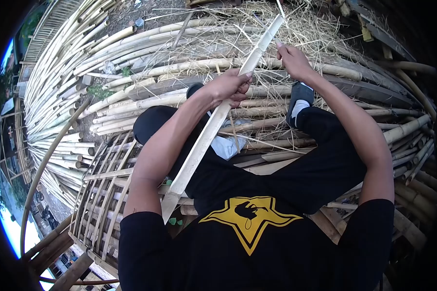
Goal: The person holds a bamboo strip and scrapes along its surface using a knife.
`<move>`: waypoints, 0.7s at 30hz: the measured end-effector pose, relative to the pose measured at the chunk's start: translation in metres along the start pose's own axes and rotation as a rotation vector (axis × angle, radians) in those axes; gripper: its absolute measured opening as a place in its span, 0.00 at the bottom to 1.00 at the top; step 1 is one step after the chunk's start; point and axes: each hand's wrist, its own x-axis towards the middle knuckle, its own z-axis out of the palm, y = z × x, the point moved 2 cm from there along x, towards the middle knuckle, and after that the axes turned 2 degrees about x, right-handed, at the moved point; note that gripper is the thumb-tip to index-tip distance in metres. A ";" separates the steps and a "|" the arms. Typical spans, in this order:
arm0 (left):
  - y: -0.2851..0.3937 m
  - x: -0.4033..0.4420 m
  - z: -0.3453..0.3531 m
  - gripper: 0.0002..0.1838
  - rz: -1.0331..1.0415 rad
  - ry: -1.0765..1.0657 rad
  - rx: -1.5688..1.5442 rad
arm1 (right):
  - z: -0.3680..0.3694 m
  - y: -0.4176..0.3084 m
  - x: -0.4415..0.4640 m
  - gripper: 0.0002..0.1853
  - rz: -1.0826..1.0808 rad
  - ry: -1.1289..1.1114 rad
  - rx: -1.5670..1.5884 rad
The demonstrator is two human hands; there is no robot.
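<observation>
A long split bamboo piece point(204, 138), its pale hollow side up, slants from beside my left upper arm to the straw beyond my feet. My left hand point(227, 88) is closed around it near its middle. My right hand point(294, 62) is closed at the right of its far end, on what looks like a knife with a pale handle point(278, 42). A thin bright strip point(280, 8), possibly the blade, shows past the bamboo's tip; the part between is hidden behind the bamboo.
Bamboo poles point(145, 77) lie in rows ahead and to the left. Loose straw-like shavings point(320, 29) cover the far ground. A slatted bamboo frame point(99, 203) stands at my left. My shoe point(296, 99) rests among poles, near a whitish plastic scrap point(226, 147).
</observation>
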 end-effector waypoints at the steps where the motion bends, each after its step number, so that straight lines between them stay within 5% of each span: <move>1: 0.001 0.000 0.002 0.12 0.007 -0.004 -0.013 | -0.002 -0.002 0.000 0.28 -0.004 0.006 0.002; 4: 0.004 -0.005 0.002 0.12 0.050 -0.023 0.015 | -0.011 -0.014 -0.004 0.26 -0.285 -0.077 -0.279; 21: -0.004 -0.017 0.011 0.11 0.011 -0.109 -0.111 | -0.028 0.015 -0.002 0.22 -0.470 -0.106 -0.476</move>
